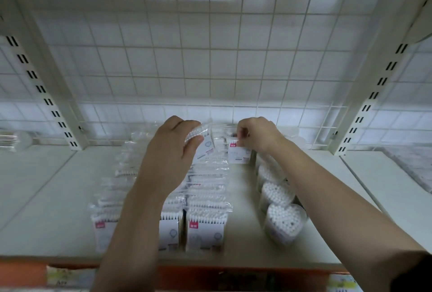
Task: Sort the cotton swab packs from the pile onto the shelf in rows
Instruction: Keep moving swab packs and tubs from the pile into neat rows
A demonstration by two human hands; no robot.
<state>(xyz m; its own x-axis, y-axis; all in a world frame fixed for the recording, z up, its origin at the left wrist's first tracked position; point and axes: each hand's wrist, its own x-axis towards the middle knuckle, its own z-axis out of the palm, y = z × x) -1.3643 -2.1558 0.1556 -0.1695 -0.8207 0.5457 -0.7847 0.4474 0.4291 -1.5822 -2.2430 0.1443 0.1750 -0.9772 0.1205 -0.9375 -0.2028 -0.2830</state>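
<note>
Flat clear cotton swab packs with white labels and a pink mark stand in rows (205, 200) running front to back on the white shelf (46, 198). My left hand (170, 151) is closed around one swab pack (202, 142), held tilted above the rear of the rows. Over at the back, my right hand (254, 136) pinches the top edge of another upright swab pack (239, 155), which starts a further row. Behind both hands lies a loose pile of packs (219, 128), partly hidden.
Round tubs of cotton swabs (284, 221) line up to the right of the rows, under my right forearm. A wire grid back panel (210, 57) closes the shelf. Slotted uprights (39, 85) stand on both sides. An orange price rail (210, 273) runs along the front edge.
</note>
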